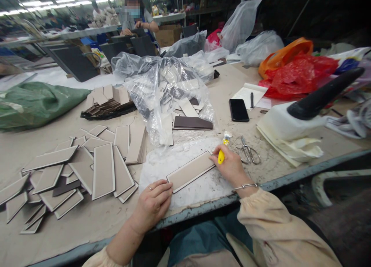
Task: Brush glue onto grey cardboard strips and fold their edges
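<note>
A long beige panel with a pale, dark-lined border [191,172] lies slanted on a whitish sheet [156,162] in front of me. At its left end my left hand [155,201] grips the edge, fingers close together. My right hand [232,166] is closed around a yellow-handled tool [221,156], with its fingertips at the panel's right end. Beyond that hand a whitish tip shows; its exact kind is unclear. Just right of the hand lie metal scissors [249,151].
Many similar bordered panels [103,170] are heaped at left. Behind are a stack of beige pieces [107,98] and a clear plastic bag [174,85] of pieces. At right are a black phone [239,110], a white container with a black spout [281,122] and red plastic bags [301,73]. Another person sits opposite.
</note>
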Demonstrator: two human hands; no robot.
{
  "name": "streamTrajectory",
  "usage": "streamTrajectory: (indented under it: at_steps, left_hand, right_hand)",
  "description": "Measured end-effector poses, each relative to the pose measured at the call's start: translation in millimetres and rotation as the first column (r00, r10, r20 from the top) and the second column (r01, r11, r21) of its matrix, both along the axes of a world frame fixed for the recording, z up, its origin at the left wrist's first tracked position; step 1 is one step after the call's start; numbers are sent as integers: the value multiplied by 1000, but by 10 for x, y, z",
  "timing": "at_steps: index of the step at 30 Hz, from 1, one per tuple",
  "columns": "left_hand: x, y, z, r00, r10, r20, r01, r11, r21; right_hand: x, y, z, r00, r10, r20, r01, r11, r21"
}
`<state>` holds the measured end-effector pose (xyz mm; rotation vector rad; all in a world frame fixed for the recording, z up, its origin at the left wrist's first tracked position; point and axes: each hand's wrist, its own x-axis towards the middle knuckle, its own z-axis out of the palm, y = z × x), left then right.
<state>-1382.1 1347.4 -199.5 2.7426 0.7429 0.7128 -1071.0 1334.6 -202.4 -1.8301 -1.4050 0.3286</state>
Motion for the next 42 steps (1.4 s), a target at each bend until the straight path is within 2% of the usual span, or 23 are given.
streamTrajectory:
  at_steps: [16, 21, 29, 35, 38, 40, 42]
  left_hand:
    - [0, -25, -27, 1000, 27, 10, -27, 1000, 3]
    - [3, -23, -34, 1000, 30, 4, -30, 1000, 2]
    - [66, -49, 35, 998, 55, -17, -55, 998, -28]
    - [68, -32, 1, 999, 41, 5, -42, 998, 46]
    - [68, -19, -8, 999, 44, 4, -44, 997, 71]
    - [69, -15, -8, 999, 45, -6, -44, 995, 89]
    - [70, -16, -5, 999, 49, -14, -47, 994, 98]
  right_hand:
    - [6, 33, -88, 1000, 21, 9, -22, 999, 38]
    - [3, 37, -110, 993, 48, 103, -52, 998, 42]
    - [-48, 24, -92, 968, 109, 224, -113, 994, 3]
    - [-209, -60, -5, 936, 182, 301, -193, 981, 7]
    - [-410, -132, 18, 894, 327, 308, -362, 930, 64]
    - [-558, -193, 19, 819, 485, 306, -534, 840, 95]
    - [-668, -253, 13, 745, 595, 302, -641, 764, 76]
